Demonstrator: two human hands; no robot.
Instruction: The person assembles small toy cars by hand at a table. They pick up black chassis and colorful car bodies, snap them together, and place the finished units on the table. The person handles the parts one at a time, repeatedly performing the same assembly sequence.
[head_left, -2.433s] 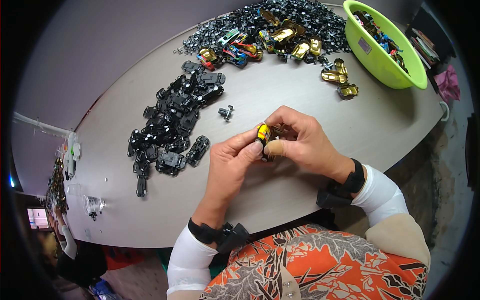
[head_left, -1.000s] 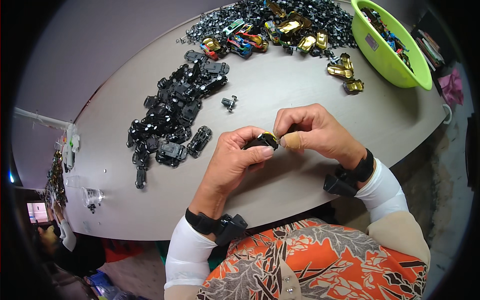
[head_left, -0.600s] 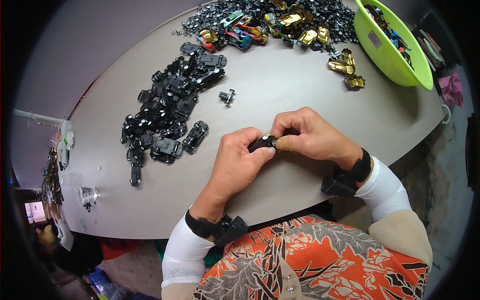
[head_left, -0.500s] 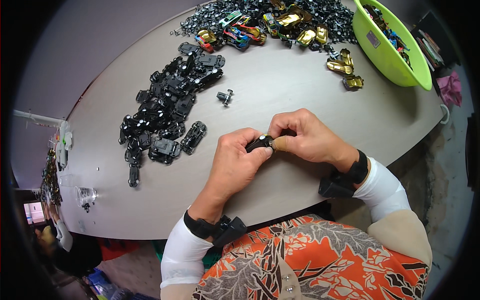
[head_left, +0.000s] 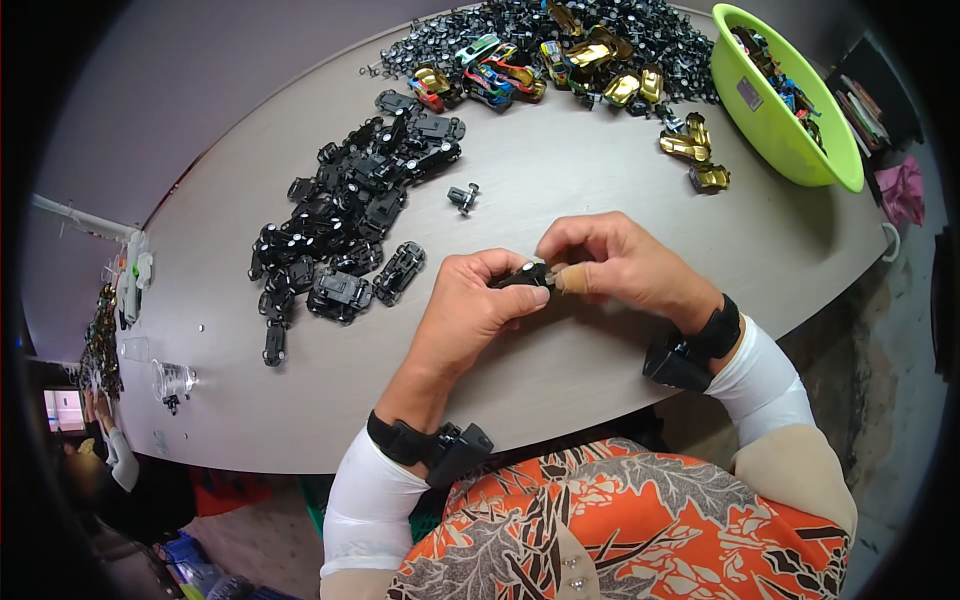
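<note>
Over the near middle of the table, my left hand (head_left: 462, 308) grips a small black toy car (head_left: 532, 272) between thumb and fingers. A whitish wheel shows on its upper side; my fingers cover much of the rest. My right hand (head_left: 640, 268), with a tan bandage on its thumb, is closed in a pinch at the car's right end. A small piece seems to be between its fingertips, too hidden to name. Beyond my hands lies a loose wheel-and-axle piece (head_left: 463, 199). A heap of black toy car chassis (head_left: 340, 205) spreads to the left.
Gold toy cars (head_left: 686, 147) lie at the right, near a tilted lime-green basin (head_left: 790, 120) holding more cars. Colourful car bodies (head_left: 490, 85) lie before a large pile of wheel pieces (head_left: 660, 50). A clear plastic cup (head_left: 174, 379) stands far left, near another person's arm (head_left: 122, 460).
My right fingertips have drawn slightly to the right, away from the car's end. My left hand still holds the car. The whole view has shifted a little.
</note>
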